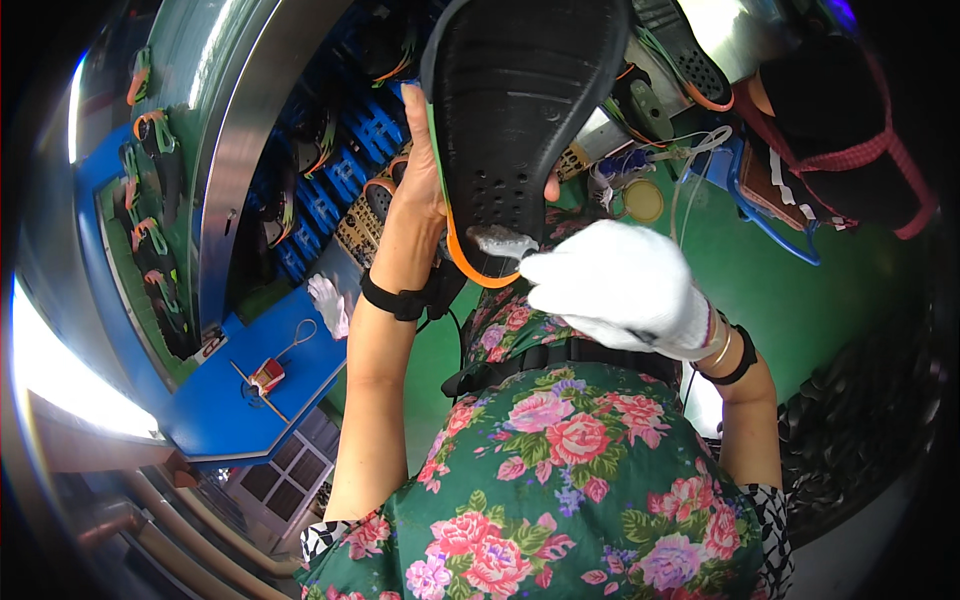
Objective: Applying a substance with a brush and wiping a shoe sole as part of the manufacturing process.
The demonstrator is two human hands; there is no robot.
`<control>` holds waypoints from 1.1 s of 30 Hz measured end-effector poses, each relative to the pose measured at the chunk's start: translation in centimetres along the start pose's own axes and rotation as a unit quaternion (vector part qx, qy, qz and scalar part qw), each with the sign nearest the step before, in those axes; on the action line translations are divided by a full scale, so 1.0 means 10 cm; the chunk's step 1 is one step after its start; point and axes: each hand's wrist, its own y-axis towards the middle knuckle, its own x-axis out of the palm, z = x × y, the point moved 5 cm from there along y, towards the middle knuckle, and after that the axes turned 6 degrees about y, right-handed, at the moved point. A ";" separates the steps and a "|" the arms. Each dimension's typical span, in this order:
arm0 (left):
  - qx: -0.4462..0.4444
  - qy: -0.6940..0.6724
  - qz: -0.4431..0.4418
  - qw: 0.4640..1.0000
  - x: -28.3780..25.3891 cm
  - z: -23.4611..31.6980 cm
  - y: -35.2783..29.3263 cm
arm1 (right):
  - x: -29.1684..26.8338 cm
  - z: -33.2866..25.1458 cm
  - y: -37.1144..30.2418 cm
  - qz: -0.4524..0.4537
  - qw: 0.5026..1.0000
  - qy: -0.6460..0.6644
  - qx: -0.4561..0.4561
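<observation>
A large black shoe sole [510,120] with a cluster of small holes and an orange-and-green rim is held up in front of me. My bare left hand [425,165] grips it from below, thumb along its left edge and a fingertip showing at the right. In a white knit glove, my right hand [615,285] pinches a small brush-like tool, most of its handle hidden by the fingers. The tool's pale, wet-looking tip [500,241] touches the sole near its rounded, orange-rimmed end.
Blue racks [345,165] with more soles stand beyond my left arm. Further left, a green conveyor [150,240] carries several soles beside a curved metal housing [235,130]. A blue table [225,400] bears a glove [329,303]. A round yellowish container [643,201] sits at right.
</observation>
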 end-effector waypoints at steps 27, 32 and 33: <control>-0.089 -0.139 0.259 0.952 -0.24 -0.03 -0.12 | -0.40 0.24 0.29 0.129 0.977 0.059 0.157; -0.042 -0.081 0.174 0.981 -0.23 -0.36 -0.24 | -0.51 0.21 0.50 0.138 0.982 -0.043 0.121; -0.007 -0.097 0.207 0.974 -0.25 -0.38 -0.27 | -0.49 0.19 0.52 0.122 0.984 -0.059 0.114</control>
